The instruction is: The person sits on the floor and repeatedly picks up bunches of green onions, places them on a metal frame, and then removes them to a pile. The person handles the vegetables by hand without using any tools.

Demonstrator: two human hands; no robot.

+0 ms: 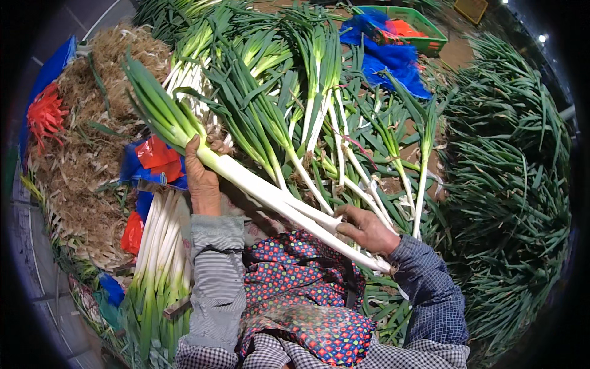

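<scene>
Slanting across my lap are two long green onions [270, 195], their leafy tops at upper left and white stalks running down to the right. My left hand [204, 175] is closed round them where green turns to white. With thumb and fingers my right hand [365, 230] pinches the end of the shorter white stalk. The longer stalk passes just below that hand, and its root end shows near my right wrist. Beyond my hands, loose green onions [316, 104] lie in a spread heap. A bundle of green onions [161, 237] rests beside my left forearm, white ends up.
On the left is a big pile of trimmed roots [80, 178], with red plastic strips [46, 114] at its edge. Dense leafy onions [504, 184] are stacked along the right. A green crate [421, 31] and blue sheeting [393, 61] lie at the back.
</scene>
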